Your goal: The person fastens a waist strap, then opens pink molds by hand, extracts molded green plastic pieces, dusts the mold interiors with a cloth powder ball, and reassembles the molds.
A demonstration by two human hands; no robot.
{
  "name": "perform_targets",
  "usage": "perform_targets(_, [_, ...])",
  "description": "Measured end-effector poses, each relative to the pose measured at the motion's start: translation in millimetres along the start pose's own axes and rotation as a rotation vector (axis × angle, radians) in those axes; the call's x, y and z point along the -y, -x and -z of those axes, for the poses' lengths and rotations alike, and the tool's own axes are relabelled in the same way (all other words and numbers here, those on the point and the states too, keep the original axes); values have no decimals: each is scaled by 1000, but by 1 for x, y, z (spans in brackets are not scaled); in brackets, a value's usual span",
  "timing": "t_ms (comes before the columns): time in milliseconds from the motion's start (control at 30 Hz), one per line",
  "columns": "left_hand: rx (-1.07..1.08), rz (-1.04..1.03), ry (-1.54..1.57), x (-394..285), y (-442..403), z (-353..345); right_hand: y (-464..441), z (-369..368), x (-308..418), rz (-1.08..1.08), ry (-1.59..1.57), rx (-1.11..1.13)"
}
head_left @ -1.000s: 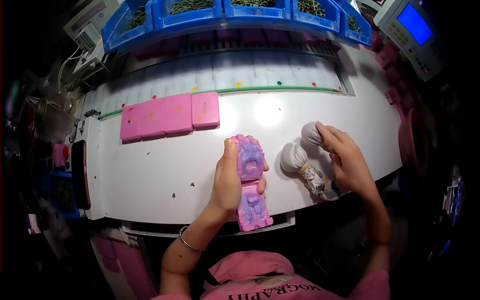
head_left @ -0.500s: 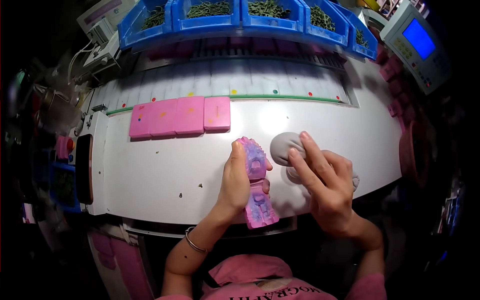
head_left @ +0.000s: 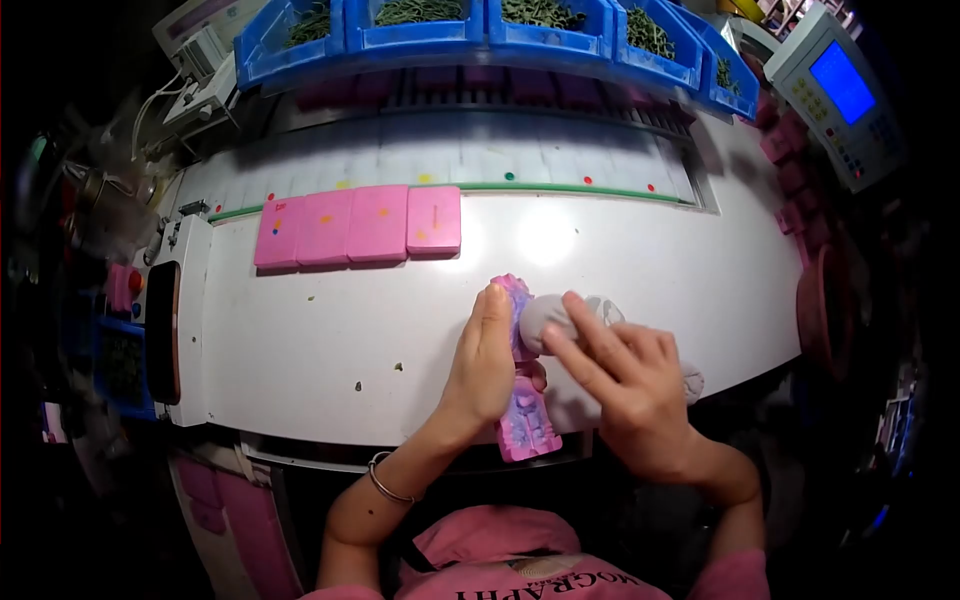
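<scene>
My left hand (head_left: 482,365) grips a pink rubber mould (head_left: 530,425) that is folded open, with bluish-purple cavities in both halves. The upper half stands tilted by my thumb and the lower half hangs below, over the table's front edge. My right hand (head_left: 640,400) pinches a grey cloth pouch (head_left: 545,318) with its fingers. This rounded pouch is against, or very close to, the upper half's inner face. Part of another pale grey surface (head_left: 606,310) shows behind my fingers; whether it belongs to the pouch I cannot tell.
Several pink blocks (head_left: 378,225) lie in a row near the green-edged strip (head_left: 500,187). Blue bins (head_left: 420,58) with green pieces line the back. A device with a blue screen (head_left: 842,78) stands right, a dark phone-like slab (head_left: 163,332) left. Small crumbs dot the white table (head_left: 290,370).
My right hand has brought the pouch left to the mould's upper half. That half has turned more edge-on. The coloured dots along the strip have shifted left.
</scene>
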State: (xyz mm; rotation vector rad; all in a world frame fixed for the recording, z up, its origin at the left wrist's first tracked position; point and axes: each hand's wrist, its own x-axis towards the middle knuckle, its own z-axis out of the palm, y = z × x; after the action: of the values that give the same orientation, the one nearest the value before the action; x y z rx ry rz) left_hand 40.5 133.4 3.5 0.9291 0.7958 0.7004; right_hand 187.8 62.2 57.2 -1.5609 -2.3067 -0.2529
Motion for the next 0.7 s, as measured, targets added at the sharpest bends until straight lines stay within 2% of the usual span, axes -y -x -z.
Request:
perform_targets(33, [0,11,-1,1,2,2,0,2,1,-7,-6,6])
perform_targets(100, [10,81,104,-3,0,4,-3,4,3,-30,16,-154])
perform_targets(133, [9,81,105,-3,-3,1,-3,1,9,13,32,-123])
perform_targets(200, [-95,-130,223,0,-8,-6,-7,-5,14,30,54,-107])
perform_targets(300, [-83,-146,247,-5,-1,-3,-10,-5,12,48,44,-65])
perform_targets(367, [-87,-234,66,-4,-1,3,-11,-2,9,59,-10,-78])
perform_targets(433, [-228,-580,-95,-5,-8,0,-10,8,10,-2,-113,-58])
perform_targets(500, [-242,-576,-111,-13,-2,0,-4,11,11,-86,-184,-166])
perform_targets(567, [-253,-569,-122,-14,0,1,0,9,14,-56,-235,-118])
perform_targets(633, [-251,-590,-227,-11,-5,2,4,1,18,12,-191,115])
perform_targets(700, [-308,-545,-124,-12,-8,0,2,8,15,5,-189,145])
